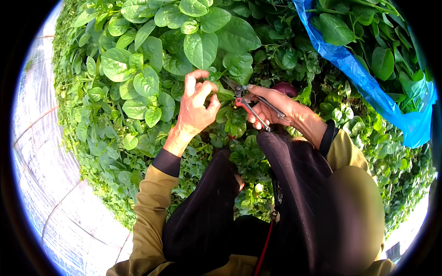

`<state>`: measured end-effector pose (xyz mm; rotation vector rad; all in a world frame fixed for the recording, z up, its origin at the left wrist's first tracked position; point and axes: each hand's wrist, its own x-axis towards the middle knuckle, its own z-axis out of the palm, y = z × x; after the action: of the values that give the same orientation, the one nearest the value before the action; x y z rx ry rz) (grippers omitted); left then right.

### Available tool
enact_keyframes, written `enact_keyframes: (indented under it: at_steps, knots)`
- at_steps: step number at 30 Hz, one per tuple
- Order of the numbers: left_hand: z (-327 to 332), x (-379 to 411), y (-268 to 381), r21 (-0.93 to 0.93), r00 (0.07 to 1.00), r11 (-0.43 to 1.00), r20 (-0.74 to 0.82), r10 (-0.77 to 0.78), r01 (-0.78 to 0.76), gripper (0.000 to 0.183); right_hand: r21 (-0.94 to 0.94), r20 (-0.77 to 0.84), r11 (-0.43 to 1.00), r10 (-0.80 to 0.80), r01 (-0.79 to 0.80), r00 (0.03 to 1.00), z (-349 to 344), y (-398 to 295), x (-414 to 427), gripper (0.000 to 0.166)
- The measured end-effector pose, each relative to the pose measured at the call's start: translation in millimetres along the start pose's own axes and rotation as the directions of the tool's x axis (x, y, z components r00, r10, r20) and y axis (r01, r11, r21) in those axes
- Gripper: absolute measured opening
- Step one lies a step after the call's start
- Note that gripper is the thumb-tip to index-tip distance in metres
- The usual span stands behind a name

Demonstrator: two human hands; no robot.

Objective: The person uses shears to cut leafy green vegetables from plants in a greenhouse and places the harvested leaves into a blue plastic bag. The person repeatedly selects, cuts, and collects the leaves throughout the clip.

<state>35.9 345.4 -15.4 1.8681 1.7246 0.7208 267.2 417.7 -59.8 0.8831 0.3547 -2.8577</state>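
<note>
A pair of pruning shears [238, 95] with red on one handle sits in my right hand [272, 105]. Its blades point up and left into the foliage, and the handles are spread apart. To the left of the blades is my left hand [200, 100], fingers bent and thumb raised, beside a pale green shoot [223, 92]. Whether the fingertips grip that shoot is hidden by the hand. Broad, glossy leaves [201, 50] of a plant resembling Malabar spinach hang just above both hands.
A blue plastic bag [371, 84] with cut leafy greens [381, 63] lies at upper right. Behind my right wrist shows a round purplish-pink object [286, 88]. My knees in dark trousers [207, 193] flank low plants. Ribbed translucent sheeting [45, 148] borders the left.
</note>
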Motion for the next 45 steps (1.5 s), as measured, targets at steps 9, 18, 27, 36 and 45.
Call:
enact_keyframes:
  at_steps: [9, 18, 27, 36, 45]
  knots:
    - [-6.5, 21.8, -7.1, -0.08, 0.994, 0.996, 0.107, -0.034, 0.042, 0.019, -0.031, -0.079, 0.999, -0.031, 0.029, 0.996, 5.4, -3.2, 5.6, 0.054]
    - [-7.9, 5.9, 3.9, 0.019, 0.994, 0.995, 0.064, 0.093, -0.095, 0.021, -0.243, -0.27, 0.967, -0.14, 0.073, 0.953, 10.3, -0.4, -14.5, 0.054]
    - [-31.5, 36.0, 95.1, 0.107, 0.779, 0.787, -0.113, 0.616, -0.607, 0.029, -0.316, -0.376, 0.949, -0.114, -0.011, 0.92, 1.3, 26.5, -41.6, 0.052]
    - [80.5, 198.8, 222.8, 0.005, 0.54, 0.614, -0.471, 0.698, -0.789, 0.015, -0.306, -0.375, 0.949, -0.199, 0.082, 0.905, -8.6, 40.3, -49.8, 0.05]
    - [74.4, 188.4, 234.8, 0.468, 0.762, 0.603, 0.347, 0.547, -0.646, 0.024, -0.272, -0.34, 0.962, -0.127, 0.032, 0.932, 7.7, 21.0, -71.9, 0.046]
